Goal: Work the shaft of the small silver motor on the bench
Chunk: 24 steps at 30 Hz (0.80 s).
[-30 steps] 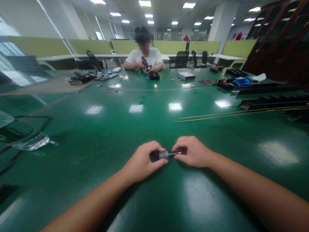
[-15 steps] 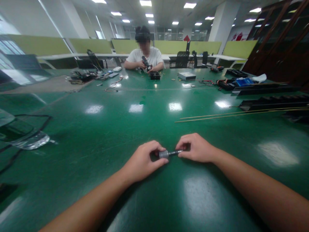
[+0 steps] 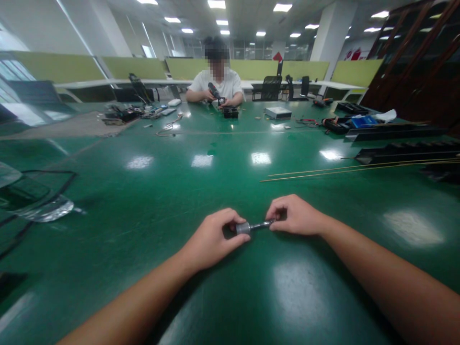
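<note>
My left hand (image 3: 212,235) is closed round a short grey cylinder (image 3: 243,228), thumb on the near side and fingers on the far side. From the cylinder's right end a thin, dark, shiny metal shaft (image 3: 259,225) runs out, low over the green table. The shaft's far end lies between the thumb and fingers of my right hand (image 3: 296,215), which pinch it. Whether the cylinder and shaft are one piece I cannot tell. The left part of the cylinder is hidden in my left palm.
Two thin brass-coloured rods (image 3: 323,171) lie beyond my right hand. Black ridged parts (image 3: 406,152) are at the right edge, a clear plastic container (image 3: 39,206) and dark cable at the left. Across the green table (image 3: 172,172) a person (image 3: 215,86) holds a power tool over a black box.
My right hand has slid right and slightly away from me, along the shaft, and more of the shaft shows. My left hand with the cylinder has stayed almost still.
</note>
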Each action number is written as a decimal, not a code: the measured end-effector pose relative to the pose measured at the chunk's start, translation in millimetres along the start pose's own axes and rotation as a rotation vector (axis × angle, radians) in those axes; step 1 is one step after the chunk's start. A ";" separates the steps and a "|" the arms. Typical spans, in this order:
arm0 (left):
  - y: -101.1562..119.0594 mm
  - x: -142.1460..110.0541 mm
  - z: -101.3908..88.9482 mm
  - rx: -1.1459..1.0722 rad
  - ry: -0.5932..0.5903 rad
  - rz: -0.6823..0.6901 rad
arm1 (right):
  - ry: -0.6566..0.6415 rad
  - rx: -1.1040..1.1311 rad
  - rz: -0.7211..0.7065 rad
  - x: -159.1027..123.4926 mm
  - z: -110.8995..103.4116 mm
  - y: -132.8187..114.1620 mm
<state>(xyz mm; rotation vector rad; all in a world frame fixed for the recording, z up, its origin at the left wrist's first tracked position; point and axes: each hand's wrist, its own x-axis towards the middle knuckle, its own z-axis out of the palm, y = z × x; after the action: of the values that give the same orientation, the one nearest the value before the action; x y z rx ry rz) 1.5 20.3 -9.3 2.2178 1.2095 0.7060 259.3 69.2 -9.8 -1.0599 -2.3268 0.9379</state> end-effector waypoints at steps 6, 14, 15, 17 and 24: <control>0.6 -1.1 -0.7 -0.006 -0.001 -0.002 | -0.058 0.042 0.025 -0.9 -10.9 12.5; 2.1 2.7 1.6 -0.008 0.035 0.003 | -0.005 0.054 -0.051 0.6 7.7 1.5; 2.7 3.3 2.2 -0.008 0.046 0.004 | 0.023 0.021 -0.087 1.3 13.4 -2.3; 4.2 4.1 2.8 -0.012 0.045 0.015 | 0.085 -0.046 -0.129 2.6 23.5 -9.3; 6.9 5.1 1.8 -0.035 0.008 0.047 | 0.119 -0.069 -0.119 1.5 33.8 -17.4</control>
<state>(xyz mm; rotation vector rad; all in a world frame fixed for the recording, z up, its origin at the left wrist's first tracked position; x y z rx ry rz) 9.2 21.1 -5.1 2.2229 1.1436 0.7492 229.3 48.3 -20.3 -0.9643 -2.3106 0.7345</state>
